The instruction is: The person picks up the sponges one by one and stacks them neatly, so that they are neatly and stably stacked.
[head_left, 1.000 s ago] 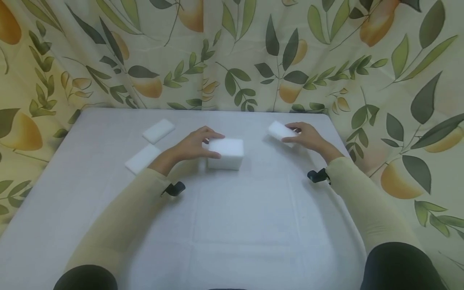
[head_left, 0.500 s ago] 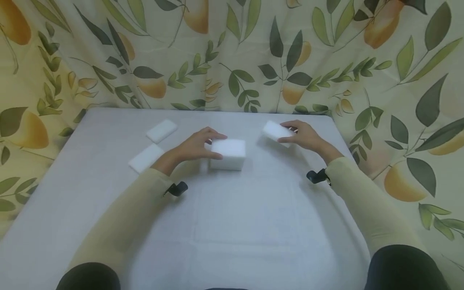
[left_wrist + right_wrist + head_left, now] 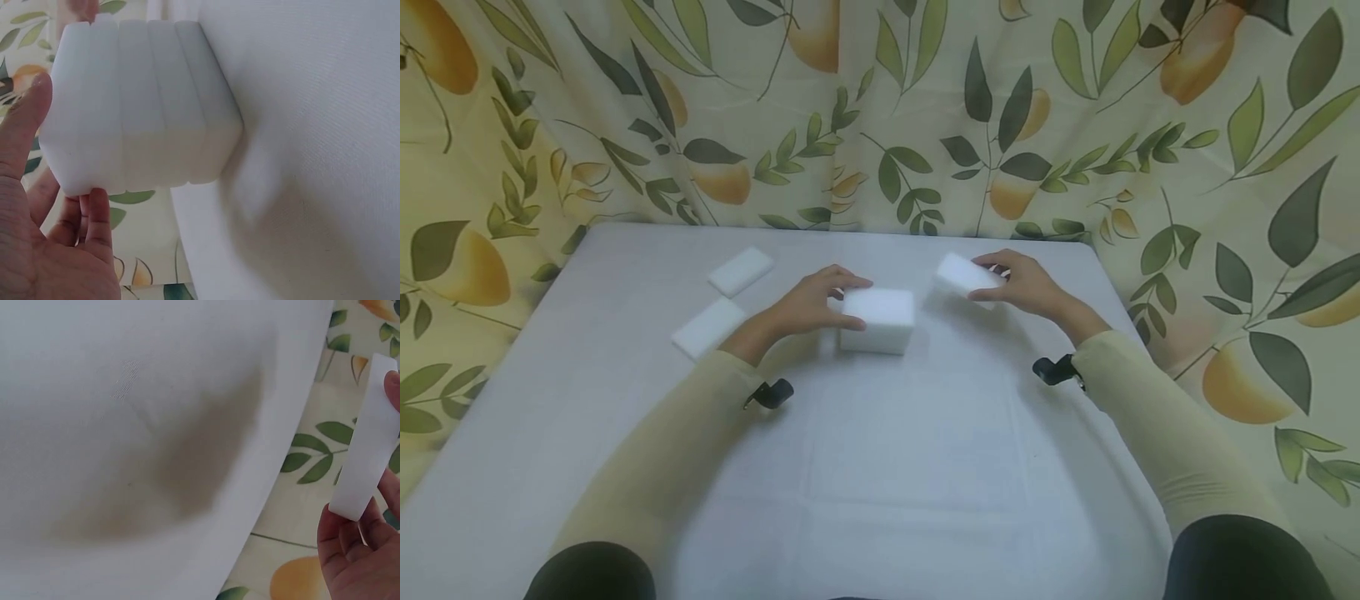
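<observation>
White blocks [image 3: 880, 321], white tablecloth [image 3: 917, 442], beige sleeves [image 3: 655, 454]; cream curtain [image 3: 917, 117] patterned with green leaves [image 3: 890, 178], orange fruit [image 3: 1247, 396]

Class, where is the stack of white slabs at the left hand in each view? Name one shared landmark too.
Head: the stack is mid-picture, at the left hand.
Left wrist: the stack, upper left.
Right wrist: not in it; the right hand holds one slab.
Shared landmark: the leaf-patterned cloth, in all three.

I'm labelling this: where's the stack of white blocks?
The head view shows the stack near centre, held by the left hand, left of the block in the right hand.
</observation>
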A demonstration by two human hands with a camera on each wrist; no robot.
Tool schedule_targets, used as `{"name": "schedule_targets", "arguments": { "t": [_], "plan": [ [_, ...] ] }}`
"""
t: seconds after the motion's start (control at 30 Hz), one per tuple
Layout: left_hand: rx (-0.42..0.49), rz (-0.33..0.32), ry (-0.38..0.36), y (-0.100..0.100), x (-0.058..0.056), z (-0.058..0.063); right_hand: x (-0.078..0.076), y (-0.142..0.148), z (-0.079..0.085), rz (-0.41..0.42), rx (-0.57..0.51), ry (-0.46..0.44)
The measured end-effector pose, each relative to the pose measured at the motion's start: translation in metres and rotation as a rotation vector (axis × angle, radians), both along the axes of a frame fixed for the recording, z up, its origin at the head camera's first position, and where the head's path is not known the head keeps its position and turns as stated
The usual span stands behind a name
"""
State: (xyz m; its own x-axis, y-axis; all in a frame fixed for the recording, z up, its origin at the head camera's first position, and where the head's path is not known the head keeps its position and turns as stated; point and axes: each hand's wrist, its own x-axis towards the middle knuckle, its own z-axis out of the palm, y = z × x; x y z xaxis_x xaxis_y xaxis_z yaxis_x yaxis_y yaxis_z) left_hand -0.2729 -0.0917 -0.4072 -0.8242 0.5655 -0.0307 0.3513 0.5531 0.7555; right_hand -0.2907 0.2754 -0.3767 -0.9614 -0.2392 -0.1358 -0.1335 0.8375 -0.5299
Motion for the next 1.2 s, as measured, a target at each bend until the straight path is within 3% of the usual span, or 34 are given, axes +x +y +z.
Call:
{"name": "schedule_targets", "arguments": {
  "t": [1.2],
  "plan": [
    [0.094, -0.025, -0.071, -0.004, 0.002, 0.000, 0.016, -0.050, 0.031, 0.184, -0.077, 0.094]
  ]
}}
